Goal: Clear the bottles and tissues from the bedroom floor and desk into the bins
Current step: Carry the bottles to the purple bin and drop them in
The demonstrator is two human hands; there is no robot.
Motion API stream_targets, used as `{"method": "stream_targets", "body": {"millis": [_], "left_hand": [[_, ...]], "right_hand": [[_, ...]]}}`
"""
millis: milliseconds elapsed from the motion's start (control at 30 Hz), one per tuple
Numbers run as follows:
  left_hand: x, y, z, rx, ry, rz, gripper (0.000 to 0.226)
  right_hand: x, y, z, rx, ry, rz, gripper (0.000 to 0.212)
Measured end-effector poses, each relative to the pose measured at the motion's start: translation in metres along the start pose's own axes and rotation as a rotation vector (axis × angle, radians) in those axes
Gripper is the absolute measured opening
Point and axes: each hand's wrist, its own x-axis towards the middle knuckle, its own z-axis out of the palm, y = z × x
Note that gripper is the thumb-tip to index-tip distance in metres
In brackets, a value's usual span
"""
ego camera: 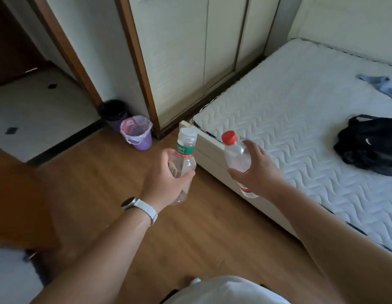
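My left hand [166,178] grips a clear plastic bottle with a white cap and green label [184,148], held upright over the wooden floor. My right hand [254,172] grips a second clear bottle with a red cap [235,156], tilted slightly, near the corner of the bed. Ahead on the floor stand two bins beside the wardrobe: a purple bin with a pink liner [137,132] and, behind it, a darker bin with a black liner [112,114]. Both hands are roughly a metre short of the bins.
A bare quilted mattress [300,128] fills the right side, with a black bag [370,148] and a grey-blue cloth [379,84] on it. The wardrobe [190,62] stands ahead. A doorway opens at the left onto a tiled floor [37,106].
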Motion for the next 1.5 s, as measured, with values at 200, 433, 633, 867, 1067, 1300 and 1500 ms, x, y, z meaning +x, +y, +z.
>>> {"method": "stream_targets", "body": {"millis": [200,433,633,867,1067,1300,1500], "left_hand": [[0.020,-0.038,-0.030,-0.046,0.091,-0.113,0.060],[0.071,-0.068,-0.043,-0.079,0.183,-0.218,0.059],[0.150,-0.064,-0.049,-0.013,0.279,-0.311,0.062],[0.253,-0.047,-0.051,-0.054,0.373,-0.369,0.060],[0.297,-0.044,-0.058,-0.122,0.434,-0.369,0.055],[0.325,-0.092,-0.103,-0.104,0.526,-0.418,0.060],[0.364,-0.155,-0.155,-0.169,0.485,-0.438,0.062]], "right_hand": [[0.052,-0.040,0.034,-0.025,-0.082,-0.113,0.078],[0.133,-0.061,0.076,-0.008,-0.181,-0.208,0.074],[0.236,-0.078,0.101,0.049,-0.230,-0.294,0.075],[0.352,-0.097,0.100,0.146,-0.230,-0.372,0.072],[0.404,-0.122,0.111,0.198,-0.294,-0.402,0.070],[0.436,-0.179,0.147,0.186,-0.369,-0.422,0.069],[0.464,-0.235,0.199,0.143,-0.365,-0.394,0.069]]}}
